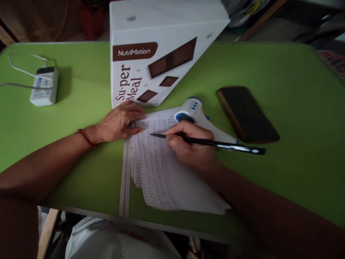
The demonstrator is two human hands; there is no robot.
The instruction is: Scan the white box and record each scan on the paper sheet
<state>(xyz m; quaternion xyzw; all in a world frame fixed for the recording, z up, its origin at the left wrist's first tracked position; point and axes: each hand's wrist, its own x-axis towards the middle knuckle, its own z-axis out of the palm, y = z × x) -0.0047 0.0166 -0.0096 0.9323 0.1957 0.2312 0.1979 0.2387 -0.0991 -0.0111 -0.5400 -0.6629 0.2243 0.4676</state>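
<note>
My right hand (192, 144) grips a long black pen (229, 144) between thumb and fingers. The pen's pointed end is at the sheets of paper (159, 180), which bear dense columns of small handwriting. Across the upper left edge of the paper rests my left hand (122, 122), thumb and fingers apart. Between that thumb and the fingers shows a small dark thing, too unclear to name. Just beyond my right hand, a white and blue infrared thermometer (190, 109) lies partly on the paper, its lower part hidden by the hand.
A tall white NutriMotion box (132, 32) stands behind the paper. To the right lies a dark phone (248, 113) in a brown case. A white charger (44, 86) with a cable sits at left. The green table (81, 169) has a seam down its middle.
</note>
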